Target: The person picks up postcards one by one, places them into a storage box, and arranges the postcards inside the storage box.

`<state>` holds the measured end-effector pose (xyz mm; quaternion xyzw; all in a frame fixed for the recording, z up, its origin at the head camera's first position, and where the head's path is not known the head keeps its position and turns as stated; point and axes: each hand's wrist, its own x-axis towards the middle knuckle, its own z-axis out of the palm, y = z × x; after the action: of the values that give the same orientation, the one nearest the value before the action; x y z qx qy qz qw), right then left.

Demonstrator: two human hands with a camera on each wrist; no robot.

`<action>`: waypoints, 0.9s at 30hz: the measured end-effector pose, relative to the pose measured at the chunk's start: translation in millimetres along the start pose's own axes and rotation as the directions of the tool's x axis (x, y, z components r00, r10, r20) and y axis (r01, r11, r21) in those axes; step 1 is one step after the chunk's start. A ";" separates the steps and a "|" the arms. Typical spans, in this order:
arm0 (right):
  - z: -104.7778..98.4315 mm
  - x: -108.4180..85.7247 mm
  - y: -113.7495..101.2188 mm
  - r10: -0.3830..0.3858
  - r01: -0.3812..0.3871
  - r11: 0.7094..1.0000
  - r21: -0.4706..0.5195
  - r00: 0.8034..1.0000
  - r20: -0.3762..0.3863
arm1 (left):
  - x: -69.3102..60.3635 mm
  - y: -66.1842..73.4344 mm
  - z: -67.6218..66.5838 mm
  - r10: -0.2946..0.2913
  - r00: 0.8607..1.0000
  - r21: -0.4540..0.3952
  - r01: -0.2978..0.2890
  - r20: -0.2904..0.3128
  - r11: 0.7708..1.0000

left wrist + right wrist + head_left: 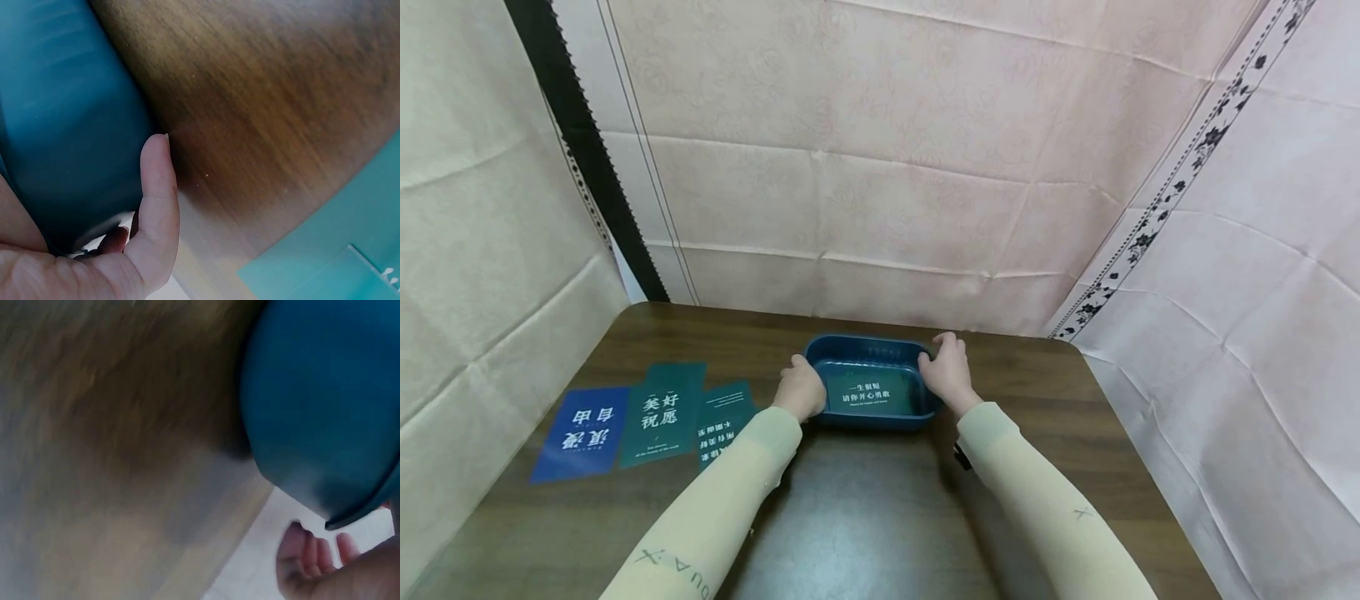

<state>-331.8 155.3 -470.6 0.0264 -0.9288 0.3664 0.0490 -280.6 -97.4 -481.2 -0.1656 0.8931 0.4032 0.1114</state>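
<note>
A dark blue-green tray stands on the wooden table, with a green printed card lying inside it. My left hand grips the tray's left end; in the left wrist view a finger of the left hand lies along the outer wall of the tray. At the opposite end, my right hand holds the right rim, thumb over the edge. The right wrist view shows curled fingers of the right hand beside the tray's end.
Left of the tray lie a blue card, a green card and another green card, partly hidden by the left sleeve. Pale cloth hangs behind the wooden table and at both sides.
</note>
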 end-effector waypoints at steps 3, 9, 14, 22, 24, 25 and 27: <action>1.1 -1.3 0.7 0.063 -0.066 0.997 0.043 0.995 0.073 | -1.2 0.6 -0.5 0.003 1.000 0.004 -0.003 0.000 1.000; 4.9 -2.4 0.3 0.137 -0.140 0.990 0.007 0.976 0.169 | -4.9 1.1 -2.9 0.015 1.000 0.005 -0.015 0.002 1.000; 9.0 0.4 1.6 0.176 -0.175 0.984 -0.026 0.960 0.220 | -5.7 -0.5 -6.9 0.024 1.000 0.019 -0.025 0.014 1.000; 10.3 1.4 4.3 0.190 -0.190 0.982 -0.022 0.954 0.230 | -10.5 -6.6 -25.4 0.087 0.992 0.080 -0.095 0.092 0.992; 9.5 0.0 5.6 0.181 -0.183 0.983 -0.014 0.956 0.230 | -12.1 -7.2 -33.0 0.114 0.989 0.128 -0.126 0.095 0.984; 9.4 -0.3 6.6 0.177 -0.180 0.984 -0.008 0.957 0.228 | -13.0 -7.3 -37.1 0.125 0.988 0.156 -0.138 0.089 0.978; 9.2 -1.0 8.4 0.182 -0.186 0.982 -0.003 0.957 0.226 | -16.3 -7.0 -45.9 0.156 0.985 0.214 -0.167 0.068 0.963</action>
<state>-332.2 155.1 -483.1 -0.0185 -0.9234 0.3725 -0.0910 -265.9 -133.1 -450.7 -0.0686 0.9394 0.3144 0.1181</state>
